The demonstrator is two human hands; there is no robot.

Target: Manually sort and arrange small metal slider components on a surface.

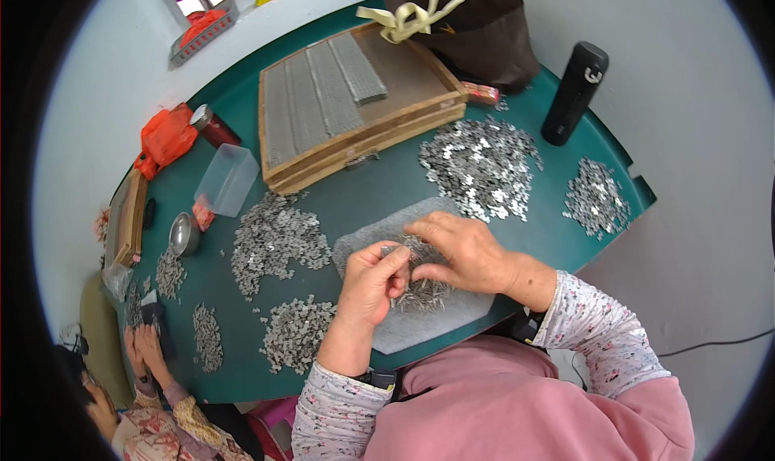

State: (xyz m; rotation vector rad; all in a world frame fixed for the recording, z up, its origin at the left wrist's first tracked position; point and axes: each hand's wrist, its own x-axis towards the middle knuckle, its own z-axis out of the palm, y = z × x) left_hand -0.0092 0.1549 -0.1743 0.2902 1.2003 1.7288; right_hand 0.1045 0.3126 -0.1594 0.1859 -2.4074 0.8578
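Note:
Thin metal pins (pixel 428 299) lie in a loose heap on a grey felt-like cloth (pixel 387 333) in front of me. My left hand (pixel 373 282) is closed at the heap's left side, its thumb pressed on the curled fingers. A small grey metal piece (pixel 388 251) shows at its fingertips; its exact kind is too small to make out. Over the heap's right side, my right hand (pixel 472 255) reaches with bent fingers and the thumb held apart from them. Its fingertips are at the pins, and I see nothing gripped in it.
Shiny metal pieces (pixel 482 170) form a large pile beyond my right hand; duller piles (pixel 278 239) lie leftward. Behind stands a wooden-framed case (pixel 363 134) with metal strips on top. A black bottle (pixel 575 94) stands at right. Another person's hands (pixel 145 348) work at far left.

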